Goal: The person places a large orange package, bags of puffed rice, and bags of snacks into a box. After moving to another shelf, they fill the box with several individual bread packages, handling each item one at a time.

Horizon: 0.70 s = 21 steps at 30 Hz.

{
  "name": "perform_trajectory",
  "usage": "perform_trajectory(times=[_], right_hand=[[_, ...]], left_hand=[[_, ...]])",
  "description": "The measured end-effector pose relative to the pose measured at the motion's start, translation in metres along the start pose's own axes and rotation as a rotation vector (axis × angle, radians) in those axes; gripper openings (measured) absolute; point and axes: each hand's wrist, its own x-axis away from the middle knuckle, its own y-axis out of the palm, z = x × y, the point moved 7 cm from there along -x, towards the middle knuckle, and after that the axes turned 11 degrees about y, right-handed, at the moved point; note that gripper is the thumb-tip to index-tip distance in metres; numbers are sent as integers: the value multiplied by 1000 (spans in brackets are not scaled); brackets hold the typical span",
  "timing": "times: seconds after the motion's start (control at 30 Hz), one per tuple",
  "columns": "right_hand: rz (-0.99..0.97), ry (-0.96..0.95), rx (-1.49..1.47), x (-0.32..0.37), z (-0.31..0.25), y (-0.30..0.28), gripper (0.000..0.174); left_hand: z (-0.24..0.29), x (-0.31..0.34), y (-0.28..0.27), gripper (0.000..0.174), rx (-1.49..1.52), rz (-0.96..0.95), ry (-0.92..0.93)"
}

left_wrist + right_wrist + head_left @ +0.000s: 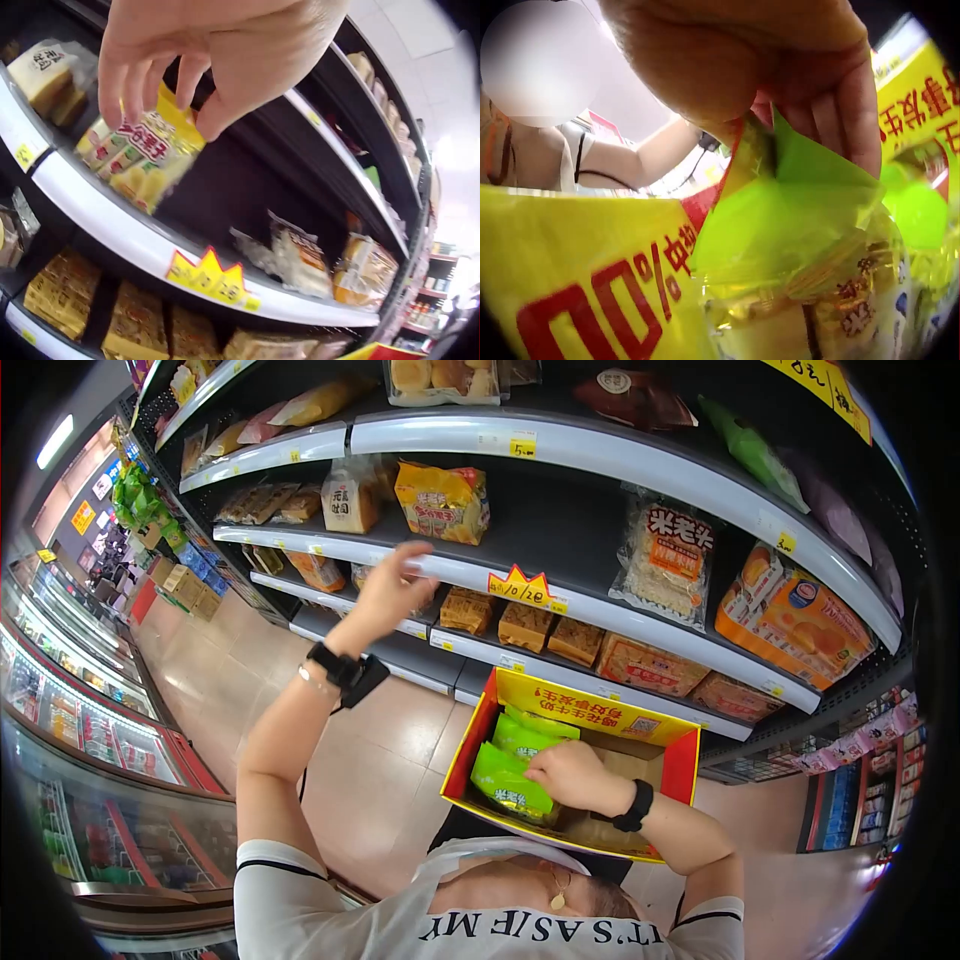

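In the head view my right hand (575, 774) pinches the top edge of a green snack bag (508, 780) inside a yellow and red cardboard box (682, 770). The right wrist view shows the green top (795, 202) bunched under the thumb and fingers, with wrapped pieces showing through the clear part below. A second green bag (530, 732) lies beside it in the box. My left hand (390, 600) is raised before the shelf, fingers loosely bent and holding nothing. Behind it, a yellow snack bag (440, 502) stands on the shelf; the fingers (133, 90) overlap its top in the left wrist view.
A white-wrapped bread loaf (348, 500) stands left of the yellow bag. Farther right are a clear rice-cracker bag (668, 565) and an orange package (795, 615). Brown packs (525, 625) line the shelf below. Glass-fronted coolers (90, 700) run along the left.
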Motion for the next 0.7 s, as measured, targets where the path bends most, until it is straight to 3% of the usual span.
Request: perform_trajectory(times=[0.03,0.13,0.2,0.27,0.33,0.4,0.5,0.57,0.63,0.7], right_hand=[[-9,-26,-51,0,2,9,22],[-63,-28,-25,-1,5,23,22],[-88,-29,10,-1,2,13,25],[-297,26,110,2,4,17,30],[-241,11,134,1,6,15,32],[-181,-2,161,0,8,13,33],[-185,24,166,-1,17,15,33],[-161,-1,162,-2,21,17,31],[-153,-2,155,-1,20,14,28],[-143,-3,146,-2,21,14,25]], left_hand=[[10,-16,-18,48,-197,134,207],[-20,-52,-50,52,-185,363,68],[-38,-81,-54,53,-91,413,36],[-50,-101,-56,54,6,460,1],[-49,-117,-52,51,27,432,-8],[-46,-123,-51,45,77,521,-19],[-55,-131,-46,41,70,493,-212],[-92,-146,-48,40,25,568,-130],[-72,-138,-52,41,-63,719,-58],[-63,-132,-54,42,-109,699,-31]])
